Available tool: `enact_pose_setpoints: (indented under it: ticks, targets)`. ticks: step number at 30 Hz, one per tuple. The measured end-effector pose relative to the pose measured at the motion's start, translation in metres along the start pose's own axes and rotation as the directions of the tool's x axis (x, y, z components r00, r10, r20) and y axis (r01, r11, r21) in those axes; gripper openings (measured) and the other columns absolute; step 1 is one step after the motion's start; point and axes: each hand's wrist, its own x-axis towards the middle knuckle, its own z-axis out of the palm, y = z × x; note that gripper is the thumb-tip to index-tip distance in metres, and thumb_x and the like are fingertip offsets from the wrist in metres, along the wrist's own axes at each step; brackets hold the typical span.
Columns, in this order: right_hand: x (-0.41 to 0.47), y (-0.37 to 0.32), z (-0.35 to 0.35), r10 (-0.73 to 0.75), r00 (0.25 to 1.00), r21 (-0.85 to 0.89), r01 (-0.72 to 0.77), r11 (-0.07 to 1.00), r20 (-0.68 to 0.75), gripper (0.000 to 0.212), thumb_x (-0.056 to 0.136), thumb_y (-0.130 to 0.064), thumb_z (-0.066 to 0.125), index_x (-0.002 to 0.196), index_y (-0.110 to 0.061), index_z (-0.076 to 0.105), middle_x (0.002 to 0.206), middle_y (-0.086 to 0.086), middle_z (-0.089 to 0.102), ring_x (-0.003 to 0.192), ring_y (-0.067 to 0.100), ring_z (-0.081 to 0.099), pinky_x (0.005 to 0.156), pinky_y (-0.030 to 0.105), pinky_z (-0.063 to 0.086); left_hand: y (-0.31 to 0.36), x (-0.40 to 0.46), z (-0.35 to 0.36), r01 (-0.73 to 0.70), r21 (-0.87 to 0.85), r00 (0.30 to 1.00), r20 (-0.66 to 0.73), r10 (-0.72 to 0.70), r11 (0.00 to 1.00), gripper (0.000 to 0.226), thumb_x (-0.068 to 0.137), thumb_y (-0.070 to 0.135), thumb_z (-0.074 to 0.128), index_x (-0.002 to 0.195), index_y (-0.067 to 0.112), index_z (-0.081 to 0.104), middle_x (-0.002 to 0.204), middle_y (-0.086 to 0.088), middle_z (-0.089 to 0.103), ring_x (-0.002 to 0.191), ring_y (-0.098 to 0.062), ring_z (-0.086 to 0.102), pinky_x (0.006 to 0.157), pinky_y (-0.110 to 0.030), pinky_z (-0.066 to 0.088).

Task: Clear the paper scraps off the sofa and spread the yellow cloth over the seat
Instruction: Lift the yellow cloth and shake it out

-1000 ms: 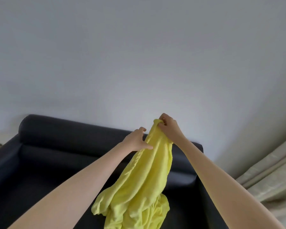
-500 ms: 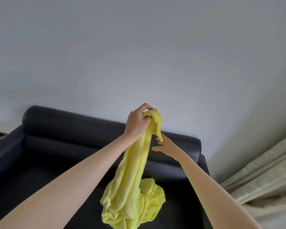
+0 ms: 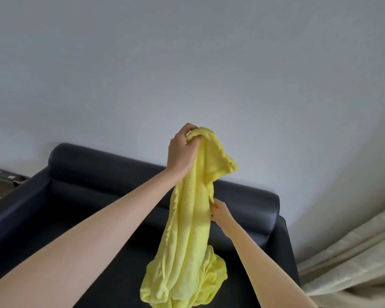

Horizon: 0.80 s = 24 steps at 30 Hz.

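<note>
The dark sofa (image 3: 102, 185) seat shows no scraps, so I judge I'm opening out the yellow cloth (image 3: 187, 230), which hangs bunched above the seat. Best to find two corners before lowering. My left hand (image 3: 182, 150) clamps its top; my right hand (image 3: 219, 211) pinches an edge lower down.

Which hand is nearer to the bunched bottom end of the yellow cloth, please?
Right. The right hand pinches the yellow cloth midway down; the left hand grips its top, farthest from the bunch.
</note>
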Motion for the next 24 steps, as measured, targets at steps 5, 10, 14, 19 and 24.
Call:
enact_pose_setpoints:
  ticks: [5, 10, 14, 19, 24]
  targets:
    - [0.003, -0.005, -0.069, 0.022, 0.794, 0.028, -0.007, 1.0, -0.608, 0.025, 0.096, -0.016, 0.037, 0.096, -0.005, 0.059, 0.094, 0.014, 0.061, 0.095, 0.032, 0.055, 0.075, 0.036, 0.04, -0.021, 0.004, -0.022, 0.108, 0.032, 0.958, -0.27, -0.095, 0.994, 0.015, 0.089, 0.012, 0.048, 0.089, 0.021, 0.06, 0.08, 0.011, 0.061, 0.079, -0.012, 0.057, 0.071, -0.025, 0.042]
    - [-0.01, -0.071, -0.157, -0.218, 0.594, -0.181, 0.121, 0.976, -0.774, 0.028, 0.095, -0.026, 0.045, 0.071, -0.011, 0.045, 0.062, 0.005, 0.044, 0.07, 0.027, 0.045, 0.058, 0.035, 0.027, -0.03, -0.005, -0.024, 0.153, 0.092, 0.948, -0.293, -0.12, 0.984, 0.02, 0.09, 0.007, 0.041, 0.089, 0.018, 0.058, 0.079, 0.012, 0.058, 0.079, -0.013, 0.055, 0.074, -0.028, 0.042]
    - [-0.035, -0.139, -0.199, -0.336, 0.429, -0.284, 0.184, 0.941, -0.838, 0.037, 0.095, -0.029, 0.043, 0.063, -0.013, 0.034, 0.058, 0.0, 0.039, 0.067, 0.025, 0.039, 0.058, 0.032, 0.026, -0.019, -0.014, 0.001, 0.137, 0.049, 0.976, -0.179, -0.126, 0.989, 0.02, 0.093, 0.011, 0.039, 0.086, 0.014, 0.058, 0.079, 0.008, 0.057, 0.08, -0.015, 0.054, 0.077, -0.033, 0.044]
    - [-0.057, -0.19, -0.237, -0.387, 0.266, -0.342, 0.2, 0.918, -0.883, 0.031, 0.096, -0.03, 0.039, 0.068, -0.018, 0.041, 0.063, -0.001, 0.046, 0.073, 0.026, 0.048, 0.059, 0.03, 0.03, 0.007, -0.027, 0.03, 0.168, -0.097, 0.978, 0.141, -0.153, 0.981, 0.024, 0.097, 0.022, 0.044, 0.08, 0.022, 0.061, 0.088, 0.001, 0.064, 0.087, -0.015, 0.059, 0.078, -0.031, 0.046]
    - [-0.053, -0.192, -0.231, -0.466, 0.339, -0.464, 0.094, 0.881, -0.817, 0.037, 0.098, -0.034, 0.036, 0.088, -0.006, 0.058, 0.09, 0.015, 0.064, 0.082, 0.031, 0.055, 0.063, 0.031, 0.032, 0.001, -0.033, 0.037, 0.144, -0.096, 0.965, 0.233, -0.118, 0.985, 0.031, 0.091, 0.027, 0.041, 0.083, 0.001, 0.057, 0.083, -0.009, 0.06, 0.077, -0.016, 0.053, 0.07, -0.03, 0.04]
